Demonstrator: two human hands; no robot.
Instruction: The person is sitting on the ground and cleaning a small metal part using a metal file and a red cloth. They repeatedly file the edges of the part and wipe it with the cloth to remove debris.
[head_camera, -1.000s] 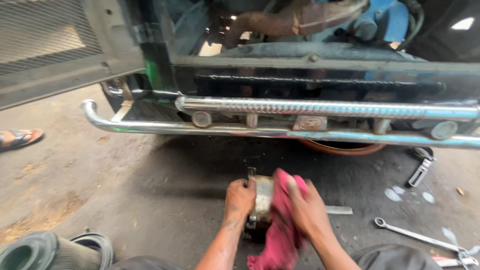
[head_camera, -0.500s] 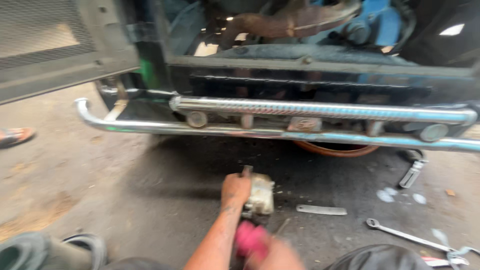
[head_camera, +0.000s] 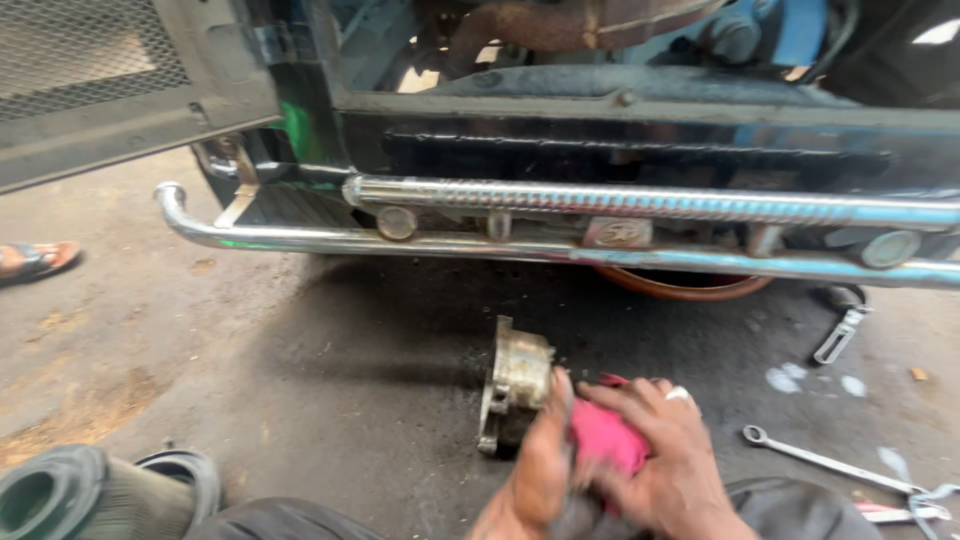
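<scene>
A grimy metal engine part with a flat flange stands on the concrete floor in front of me. My left hand rests against its right side, thumb up along the metal. My right hand, a ring on one finger, presses a pink rag between both hands, right beside the part. Both hands are smeared with grease.
A vehicle's chrome bumper bars run across above the part. Wrenches lie on the floor at right, another tool beneath the bumper. A cylindrical filter lies at lower left. Another person's sandalled foot shows at the left edge.
My right hand with the pink rag dropped low, then came back up against the part. My left hand slid from the part's top down to its right side.
</scene>
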